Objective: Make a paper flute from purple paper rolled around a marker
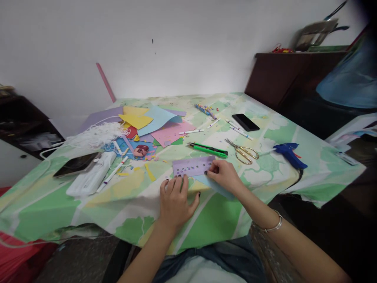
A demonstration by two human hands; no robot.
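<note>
A purple paper strip (191,166) with a row of small holes lies on the table in front of me; small purple dots show along its left part. My left hand (176,198) rests palm down just below the strip, fingers laid out and thumb apart, with nothing in it. At the strip's right end, my right hand (224,175) is closed in a pinch on the paper's edge. Light blue paper (216,188) lies partly under the right hand. Just beyond the strip is a green utility knife (209,149), with gold-handled scissors (243,151) to its right.
A blue glue gun (290,155) lies at the right, and a black phone (245,122) farther back. Several markers (241,133) are scattered about. Coloured paper sheets (156,120), tangled white string (98,135), a white power strip (91,175) and another phone (77,164) occupy the left.
</note>
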